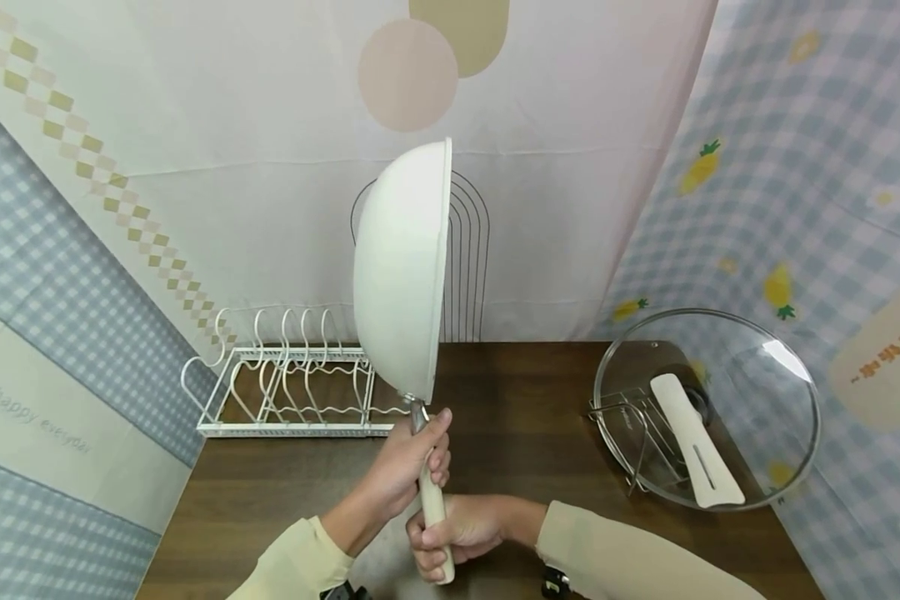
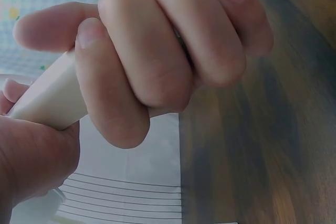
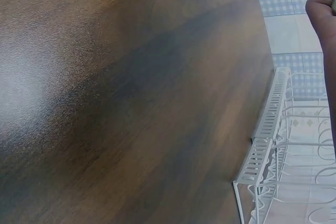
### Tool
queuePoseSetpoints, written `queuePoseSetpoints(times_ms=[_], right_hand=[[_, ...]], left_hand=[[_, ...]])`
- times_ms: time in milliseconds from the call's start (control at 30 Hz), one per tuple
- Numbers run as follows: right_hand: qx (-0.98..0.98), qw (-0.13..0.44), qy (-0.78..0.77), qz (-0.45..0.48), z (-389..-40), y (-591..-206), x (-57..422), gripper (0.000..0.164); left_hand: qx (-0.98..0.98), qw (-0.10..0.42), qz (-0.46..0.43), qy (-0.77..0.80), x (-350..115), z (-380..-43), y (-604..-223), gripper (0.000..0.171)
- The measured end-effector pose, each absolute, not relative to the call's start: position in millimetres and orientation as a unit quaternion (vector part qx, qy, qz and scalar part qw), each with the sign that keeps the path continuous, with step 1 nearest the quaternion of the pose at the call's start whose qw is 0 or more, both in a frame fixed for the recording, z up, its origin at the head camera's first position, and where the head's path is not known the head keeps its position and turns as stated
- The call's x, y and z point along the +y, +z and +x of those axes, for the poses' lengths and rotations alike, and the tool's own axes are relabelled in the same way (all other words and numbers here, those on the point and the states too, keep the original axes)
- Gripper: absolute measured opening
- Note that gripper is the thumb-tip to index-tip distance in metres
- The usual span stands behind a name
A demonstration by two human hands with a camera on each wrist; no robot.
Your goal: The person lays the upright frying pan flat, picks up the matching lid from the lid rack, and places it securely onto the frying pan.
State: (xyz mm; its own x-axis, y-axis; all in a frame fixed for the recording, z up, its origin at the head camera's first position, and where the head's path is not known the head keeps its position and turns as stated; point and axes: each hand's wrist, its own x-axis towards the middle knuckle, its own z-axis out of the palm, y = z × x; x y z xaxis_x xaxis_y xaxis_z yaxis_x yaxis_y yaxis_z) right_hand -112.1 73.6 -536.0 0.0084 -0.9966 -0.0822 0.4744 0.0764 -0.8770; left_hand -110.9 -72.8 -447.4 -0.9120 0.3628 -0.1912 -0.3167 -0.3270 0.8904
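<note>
A white wok (image 1: 401,267) is held up on edge in the head view, its open side facing right and its handle (image 1: 432,497) pointing down. My left hand (image 1: 412,462) grips the upper part of the handle, just below the metal joint. Lower down, near the handle's end, my right hand (image 1: 457,533) wraps its fingers round it. Seen close in the left wrist view, curled fingers (image 2: 142,45) of my left hand cross the pale handle (image 2: 55,95). The wok's inside is hidden.
A white wire dish rack (image 1: 292,429) stands at the back left of the brown wooden table (image 1: 525,433). At the right, a glass lid (image 1: 783,425) leans on a metal wire stand (image 1: 637,433), with a long white slotted piece (image 1: 693,442) across it. Patterned cloth (image 1: 555,233) hangs behind.
</note>
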Motion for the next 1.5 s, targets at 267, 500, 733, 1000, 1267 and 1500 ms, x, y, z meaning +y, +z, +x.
queuePoseSetpoints(times_ms=[267,500,733,1000,1267,1500], right_hand=[[0.381,0.616,-0.600,-0.340,-109,-530,82,0.047],[0.385,0.617,-0.601,-0.332,-109,-525,89,0.045],[0.387,0.618,-0.602,-0.325,-109,-518,96,0.045],[0.388,0.615,-0.606,-0.321,-108,-511,108,0.042],[0.407,0.614,-0.600,-0.313,-105,-501,119,0.047],[0.407,0.612,-0.606,-0.305,-102,-498,124,0.044]], left_hand=[[0.527,0.224,0.040,0.819,-66,-114,-446,0.049],[0.515,0.235,0.045,0.823,-62,-117,-443,0.049],[0.496,0.248,0.043,0.831,-57,-119,-438,0.051],[0.459,0.269,0.053,0.845,-50,-122,-435,0.047],[0.427,0.283,0.056,0.857,-43,-124,-433,0.047],[0.406,0.301,0.061,0.861,-40,-125,-434,0.047]])
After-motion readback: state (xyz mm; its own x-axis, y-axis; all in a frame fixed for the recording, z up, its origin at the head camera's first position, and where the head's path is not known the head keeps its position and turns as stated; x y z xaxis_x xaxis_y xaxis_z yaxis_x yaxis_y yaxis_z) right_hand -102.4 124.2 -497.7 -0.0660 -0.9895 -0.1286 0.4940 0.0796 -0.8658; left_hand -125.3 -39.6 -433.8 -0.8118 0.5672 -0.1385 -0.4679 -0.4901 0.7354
